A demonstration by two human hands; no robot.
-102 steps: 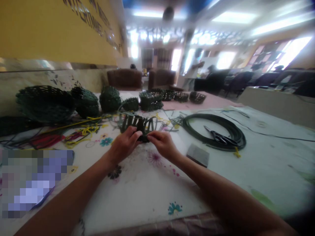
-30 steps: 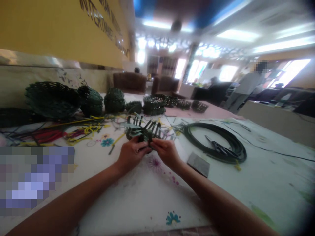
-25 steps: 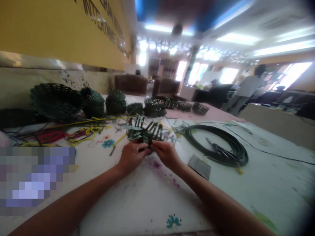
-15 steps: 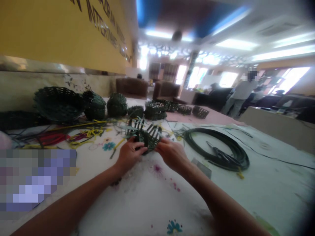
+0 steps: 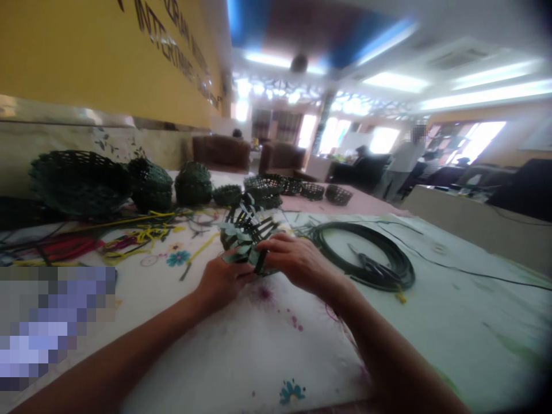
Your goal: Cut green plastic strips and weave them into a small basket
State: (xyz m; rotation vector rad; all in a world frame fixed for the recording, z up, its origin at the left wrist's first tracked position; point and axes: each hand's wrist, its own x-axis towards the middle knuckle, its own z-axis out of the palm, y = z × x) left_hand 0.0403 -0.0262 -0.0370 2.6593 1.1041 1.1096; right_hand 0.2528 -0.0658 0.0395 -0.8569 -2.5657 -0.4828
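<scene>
A small, partly woven dark green basket [image 5: 230, 237] is in front of me, with loose strip ends sticking out of its rim. My left hand [image 5: 222, 283] grips its near left side, the fingers partly hidden behind the strips. From the right, my right hand [image 5: 297, 259] reaches over the near rim. Its fingers are closed on a dark green strip [image 5: 260, 261] of the basket. Pale undersides of several bent strips show above the left hand.
Finished green baskets [image 5: 81, 187] line the back of the table. A coil of green strip [image 5: 405, 276] lies to the right, with scissors [image 5: 371, 267] inside it. Yellow strips [image 5: 146, 238] and red strips [image 5: 80, 247] lie at left. A person [image 5: 403, 161] stands in the background.
My right hand has moved left, up over the basket's near rim, and now holds a strip. The basket has turned, its pale strip ends facing me. The view has shifted slightly right.
</scene>
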